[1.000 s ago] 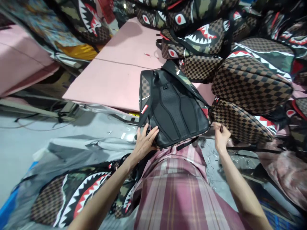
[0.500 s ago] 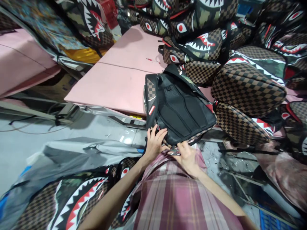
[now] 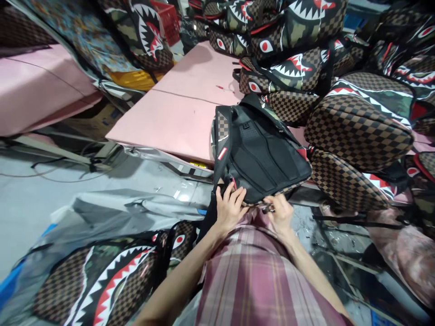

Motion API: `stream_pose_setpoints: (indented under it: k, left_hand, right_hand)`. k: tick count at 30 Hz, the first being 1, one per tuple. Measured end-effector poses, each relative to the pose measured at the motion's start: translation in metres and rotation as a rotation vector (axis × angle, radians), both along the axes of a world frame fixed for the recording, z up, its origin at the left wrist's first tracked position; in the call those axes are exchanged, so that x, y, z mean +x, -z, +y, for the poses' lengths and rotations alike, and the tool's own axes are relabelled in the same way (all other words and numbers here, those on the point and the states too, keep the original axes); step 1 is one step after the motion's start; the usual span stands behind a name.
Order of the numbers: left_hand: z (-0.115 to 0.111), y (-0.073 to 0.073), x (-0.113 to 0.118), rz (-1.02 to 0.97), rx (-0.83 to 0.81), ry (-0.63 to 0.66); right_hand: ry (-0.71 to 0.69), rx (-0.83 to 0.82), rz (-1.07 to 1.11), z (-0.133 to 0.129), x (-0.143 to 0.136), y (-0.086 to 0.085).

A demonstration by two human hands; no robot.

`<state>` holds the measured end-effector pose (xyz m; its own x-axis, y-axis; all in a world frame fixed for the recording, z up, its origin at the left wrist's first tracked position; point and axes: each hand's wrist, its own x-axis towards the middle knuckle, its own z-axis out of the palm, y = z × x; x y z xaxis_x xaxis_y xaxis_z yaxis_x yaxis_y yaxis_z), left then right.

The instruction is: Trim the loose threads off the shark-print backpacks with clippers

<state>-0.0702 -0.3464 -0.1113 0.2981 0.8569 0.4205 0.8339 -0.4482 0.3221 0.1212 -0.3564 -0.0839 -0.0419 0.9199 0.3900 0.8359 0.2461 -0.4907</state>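
A black-backed backpack (image 3: pixel 267 156) with checkered trim lies back panel up at the near edge of the pink table, its lower edge towards my body. My left hand (image 3: pixel 231 204) grips the near left corner, fingers spread over the top and the thumb at the bottom edge. Close by, my right hand (image 3: pixel 281 212) is closed at the middle of that bottom edge. Between its thumb and fingers sits a small dark tool (image 3: pixel 268 208), mostly hidden; its exact kind cannot be made out. A shoulder strap (image 3: pixel 222 151) with a red-and-white label runs along the left side.
Several checkered shark-mouth backpacks (image 3: pixel 360 122) are piled on the right of the pink table (image 3: pixel 170 117). A red pen (image 3: pixel 219 87) lies farther back. Low on my left, another shark-mouth bag (image 3: pixel 112 285) rests on grey sheeting (image 3: pixel 118 203). A metal frame (image 3: pixel 353 258) stands low right.
My right hand has moved right along the backpack's bottom edge, away from the left hand, with the small tool. The left hand keeps its hold on the corner. The whole view has shifted slightly.
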Motion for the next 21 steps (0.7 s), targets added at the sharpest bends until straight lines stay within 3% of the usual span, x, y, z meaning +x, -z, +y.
stream_pose_setpoints:
  k: [4, 7, 9, 11, 14, 16, 18, 21]
  left_hand:
    - [-0.005, 0.002, -0.029, 0.001, 0.023, -0.021]
    - [-0.018, -0.003, -0.055, -0.013, -0.074, -0.025]
    - [-0.025, -0.01, -0.065, -0.11, -0.252, -0.03]
    - [-0.024, -0.017, -0.064, -0.352, -0.499, -0.091]
    - [0.001, -0.02, -0.043, -0.942, -0.782, -0.307]
    - [0.03, -0.017, -0.025, -1.306, -0.825, -0.484]
    - [0.054, -0.015, -0.011, -1.518, -0.791, -0.624]
    - [0.054, -0.017, 0.001, -1.651, -0.784, -0.705]
  right_hand:
    - [0.345, 0.058, -0.029, 0.019, 0.067, -0.013]
    - [0.243, -0.101, 0.098, 0.02, 0.102, -0.019]
    - [0.172, -0.23, 0.288, 0.02, 0.111, -0.016]
    - [0.231, -0.263, 0.462, 0.026, 0.11, -0.008]
    - [0.335, -0.26, 0.578, 0.044, 0.098, 0.012]
    - [0.36, -0.266, 0.647, 0.054, 0.087, 0.025]
    - [0.389, -0.248, 0.72, 0.057, 0.077, 0.035]
    - [0.427, -0.218, 0.782, 0.052, 0.07, 0.043]
